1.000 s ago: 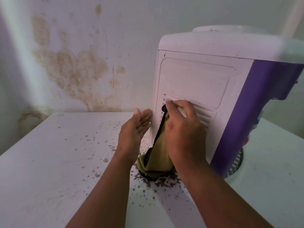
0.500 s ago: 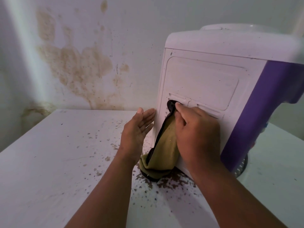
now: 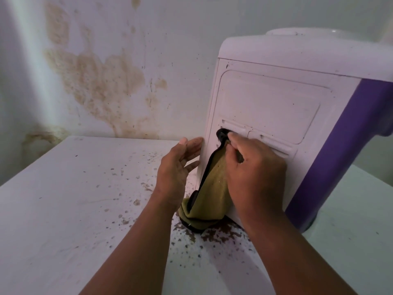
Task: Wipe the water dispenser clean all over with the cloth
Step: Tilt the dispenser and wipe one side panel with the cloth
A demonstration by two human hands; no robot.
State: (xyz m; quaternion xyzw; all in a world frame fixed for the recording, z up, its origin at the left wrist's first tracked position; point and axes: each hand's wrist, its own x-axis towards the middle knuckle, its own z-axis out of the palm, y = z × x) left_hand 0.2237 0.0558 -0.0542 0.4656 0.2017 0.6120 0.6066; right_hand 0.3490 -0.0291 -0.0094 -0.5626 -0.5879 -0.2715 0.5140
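Currently water dispenser [image 3: 274, 107] stands on speckled table [image 3: 53, 209], back panel facing. Right hand [image 3: 255, 177] clenches cloth [image 3: 212, 194] against panel; left hand [image 3: 176, 171] open, bracing corner. Risk: hanging cloth tail drags table grime [image 3: 221, 233] onto panel; hard pressure could shift unit.

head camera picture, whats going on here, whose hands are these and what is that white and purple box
The picture comes from a camera worn on a person's head, looking forward and down, so the two arms are that person's own. The box is a water dispenser, white with a purple side, standing on a white table spattered with dark brown specks. The right hand presses a yellow-green cloth with a dark edge against the white panel to wipe it. The left hand rests open against the dispenser's corner, likely steadying it. The wall behind is stained brown.
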